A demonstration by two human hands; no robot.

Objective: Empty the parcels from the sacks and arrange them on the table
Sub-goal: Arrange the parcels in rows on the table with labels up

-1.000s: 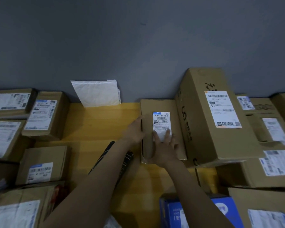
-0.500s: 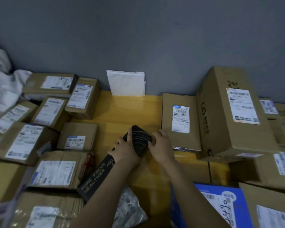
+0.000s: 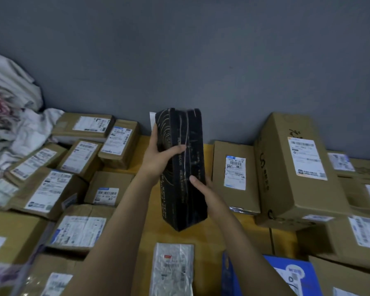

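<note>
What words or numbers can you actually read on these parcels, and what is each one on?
"OCUS": running down the side of the black box; the rest of its lettering is blurred.
"W1": seemingly, in the top line of the white label on the brown box just right of it.
All other labels, including those on the silver mailer and the blue box: too blurred or small to read.

Yellow table (image 3: pixel 205 240) w/ cardboard boxes (image 3: pixel 235 174) L & R; silver mailer (image 3: pixel 173 270), blue box (image 3: pixel 286 274) near side.
</note>
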